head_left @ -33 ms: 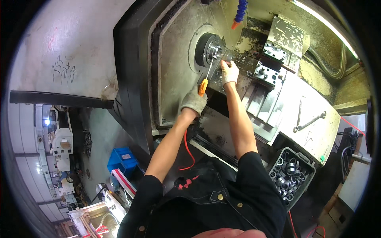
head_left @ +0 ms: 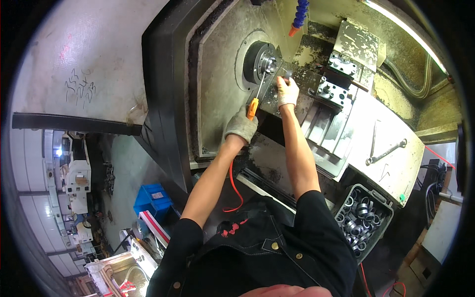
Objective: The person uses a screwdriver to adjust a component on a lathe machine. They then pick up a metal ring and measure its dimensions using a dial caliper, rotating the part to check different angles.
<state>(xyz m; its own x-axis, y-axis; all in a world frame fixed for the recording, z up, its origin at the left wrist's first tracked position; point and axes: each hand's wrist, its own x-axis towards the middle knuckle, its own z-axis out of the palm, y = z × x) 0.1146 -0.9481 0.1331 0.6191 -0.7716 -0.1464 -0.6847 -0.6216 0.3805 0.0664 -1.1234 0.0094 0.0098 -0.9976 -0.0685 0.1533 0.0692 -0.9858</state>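
Observation:
My left hand (head_left: 242,125), in a grey work glove, is closed round an orange air blow gun (head_left: 253,109). Its long thin nozzle reaches up to the face of the lathe chuck (head_left: 259,62), its tip beside the bright metal part at the centre. To the right of the chuck, apart from it, is my right hand (head_left: 287,93), in a pale glove. Its fingers are pinched on a small, dark grey piece (head_left: 288,74), too blurred to name. A red hose (head_left: 232,185) hangs below my left wrist.
Tool blocks (head_left: 331,92) stand right of my right hand. A wrench (head_left: 386,152) lies on the pale machine cover. A grey bin (head_left: 391,218) of metal rings is at the lower right. A blue coolant hose (head_left: 300,14) hangs above. A blue crate (head_left: 151,198) sits lower left.
My right hand has shifted very slightly to the right, and the blurred piece in its fingers looks turned. My left hand and the blow gun have barely moved.

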